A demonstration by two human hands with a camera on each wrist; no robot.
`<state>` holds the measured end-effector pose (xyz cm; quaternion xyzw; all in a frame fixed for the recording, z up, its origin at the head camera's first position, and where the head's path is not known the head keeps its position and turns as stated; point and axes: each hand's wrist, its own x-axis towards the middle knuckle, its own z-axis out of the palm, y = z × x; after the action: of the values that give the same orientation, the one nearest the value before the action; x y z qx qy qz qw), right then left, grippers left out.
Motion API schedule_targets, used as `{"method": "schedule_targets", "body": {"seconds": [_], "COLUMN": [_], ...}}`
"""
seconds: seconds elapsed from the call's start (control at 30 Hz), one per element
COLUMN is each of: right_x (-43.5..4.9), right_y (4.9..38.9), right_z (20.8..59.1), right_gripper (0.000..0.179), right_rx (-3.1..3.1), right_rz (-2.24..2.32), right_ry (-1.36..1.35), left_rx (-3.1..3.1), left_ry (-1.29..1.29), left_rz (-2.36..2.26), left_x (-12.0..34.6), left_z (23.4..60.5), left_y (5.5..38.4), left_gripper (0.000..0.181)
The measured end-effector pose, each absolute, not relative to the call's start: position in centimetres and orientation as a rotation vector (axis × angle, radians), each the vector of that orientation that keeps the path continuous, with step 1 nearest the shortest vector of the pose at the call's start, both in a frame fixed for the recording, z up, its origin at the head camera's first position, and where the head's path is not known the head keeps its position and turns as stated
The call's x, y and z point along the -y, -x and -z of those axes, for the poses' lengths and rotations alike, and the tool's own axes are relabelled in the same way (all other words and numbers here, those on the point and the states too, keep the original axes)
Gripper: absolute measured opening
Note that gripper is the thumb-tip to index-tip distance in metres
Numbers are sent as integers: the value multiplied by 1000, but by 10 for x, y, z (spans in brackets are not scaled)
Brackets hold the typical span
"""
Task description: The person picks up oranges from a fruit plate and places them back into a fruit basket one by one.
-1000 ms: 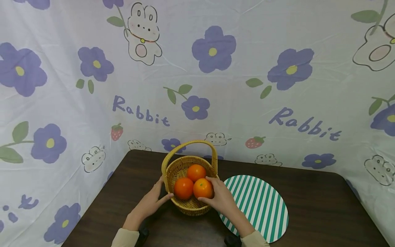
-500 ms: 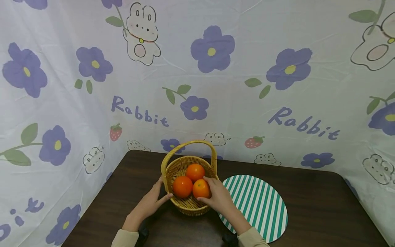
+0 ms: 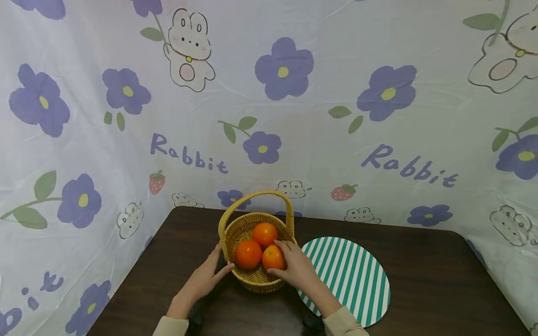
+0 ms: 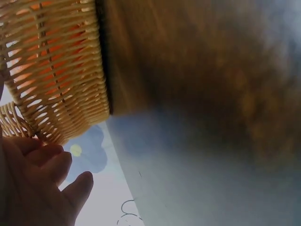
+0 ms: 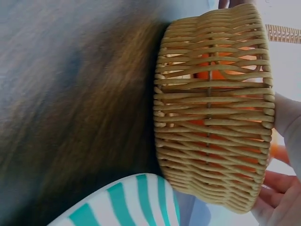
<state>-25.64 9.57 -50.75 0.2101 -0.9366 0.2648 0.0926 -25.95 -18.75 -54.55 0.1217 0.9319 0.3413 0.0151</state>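
Observation:
A yellow wicker basket (image 3: 257, 285) with a tall arched handle stands on the table, and three oranges lie inside it. My left hand (image 3: 202, 279) grips the basket's left side, its thumb at the rim and its fingers round the outside near the handle's foot. Reaching over the right rim, my right hand (image 3: 299, 267) holds the front right orange (image 3: 272, 258) between thumb and fingers, low in the basket. The left orange (image 3: 248, 254) and the rear orange (image 3: 265, 234) lie against it. In the right wrist view, the wicker wall (image 5: 211, 113) hides most of the fruit.
A round board (image 3: 349, 280) with green and white stripes lies flat just right of the basket, partly under my right forearm. The dark wooden table (image 3: 433, 280) ends at a white cloth (image 3: 319, 154) printed with flowers and rabbits.
My right hand has moved slightly left and covers a little more of the front right orange. The left hand and the basket keep their places, while the head view has shifted slightly.

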Motion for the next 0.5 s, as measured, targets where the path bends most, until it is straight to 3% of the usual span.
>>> {"method": "schedule_targets", "body": {"seconds": [0.5], "right_x": [-107], "right_y": [242], "right_z": [511], "right_gripper": [60], "right_rx": [2662], "right_rz": [-858], "right_ry": [-619], "left_rx": [-3246], "left_ry": [-303], "left_rz": [-733], "left_x": [180], "left_z": [546], "left_y": [239], "left_gripper": [74]}}
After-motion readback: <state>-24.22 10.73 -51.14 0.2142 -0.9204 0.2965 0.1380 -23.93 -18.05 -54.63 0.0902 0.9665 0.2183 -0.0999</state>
